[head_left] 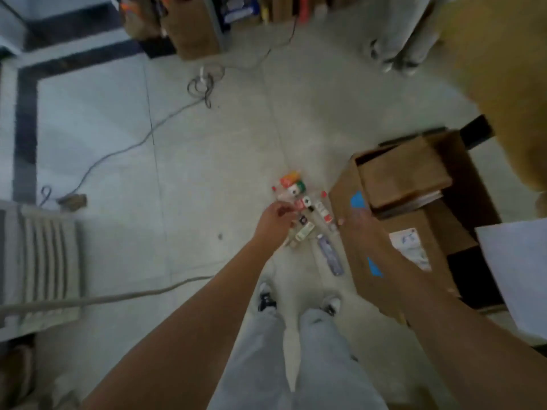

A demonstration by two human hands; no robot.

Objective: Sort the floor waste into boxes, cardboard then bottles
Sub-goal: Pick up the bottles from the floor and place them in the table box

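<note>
Bare floor (pixel 207 173) lies open across the frame's centre and left. The cardboard box (pixel 370 232) walls in the bottles (pixel 307 214) at right; a cable (pixel 118 155) crosses the left.

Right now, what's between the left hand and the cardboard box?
In the head view, a cluster of bottles lies on the floor between the left hand and the cardboard box, filling most of the gap.

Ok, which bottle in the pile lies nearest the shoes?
The bottle with the bluish-purple label, lying beside the cardboard box; the other bottles cluster farther away, by the left hand.
</note>
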